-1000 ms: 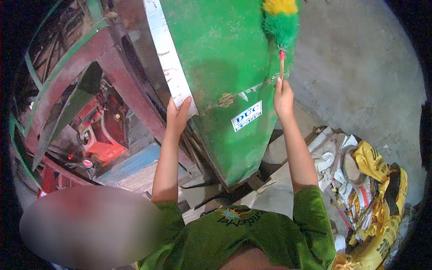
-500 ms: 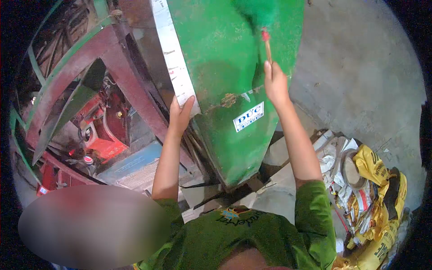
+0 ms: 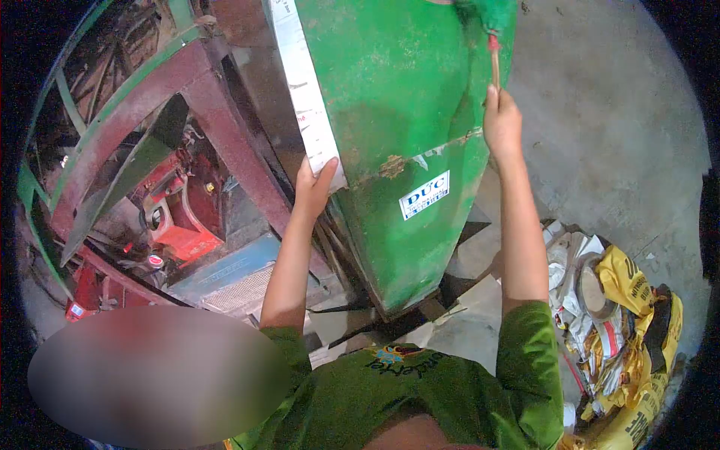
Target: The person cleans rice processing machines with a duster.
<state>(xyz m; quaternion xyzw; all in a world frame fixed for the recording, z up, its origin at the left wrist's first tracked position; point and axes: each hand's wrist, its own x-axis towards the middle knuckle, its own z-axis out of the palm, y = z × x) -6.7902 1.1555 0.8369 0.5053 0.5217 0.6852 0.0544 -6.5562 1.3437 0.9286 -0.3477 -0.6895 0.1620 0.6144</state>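
Much left undone, seemingly: clamps right hand (image 3: 502, 124) round duster (image 3: 493, 45) stick at green panel (image 3: 390, 97) top, grips white strip (image 3: 307, 90) with left hand (image 3: 313, 187); grime below.

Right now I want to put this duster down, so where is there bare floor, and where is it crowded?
Bare concrete floor lies right of the green hopper, beyond the pile of yellow sacks. A smaller pale patch shows below the hopper's bottom edge. Left of the hopper, the red frame and red engine crowd the space.

Green duster (image 3: 491, 37) upright agst. green hopper (image 3: 390, 112)
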